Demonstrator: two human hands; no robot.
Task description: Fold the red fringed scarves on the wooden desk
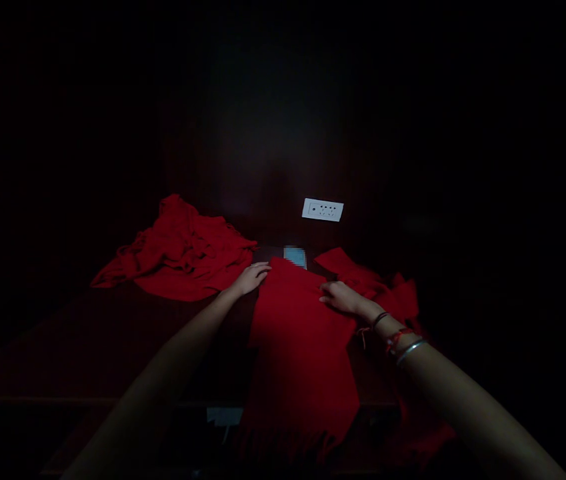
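Observation:
A red scarf (300, 347) with a fringed end is spread lengthwise on the dark table, its near end hanging over the front edge. At its far left corner, my left hand (254, 277) has its fingers closed on the edge. My right hand (341, 295), with bracelets on the wrist, grips the opposite edge with bent fingers. The fabric between the two hands lies mostly flat. To the left is a crumpled heap of red scarves (187, 253). More red cloth (403, 293) lies bunched beyond my right hand, partly hidden by my arm.
A small light-blue item (295, 256), blurred out, lies just past the scarf's far end. On the dark wall behind is a white socket plate (323, 210). A pale object (225, 416) shows below the table's front edge (87, 401). The surroundings are very dark.

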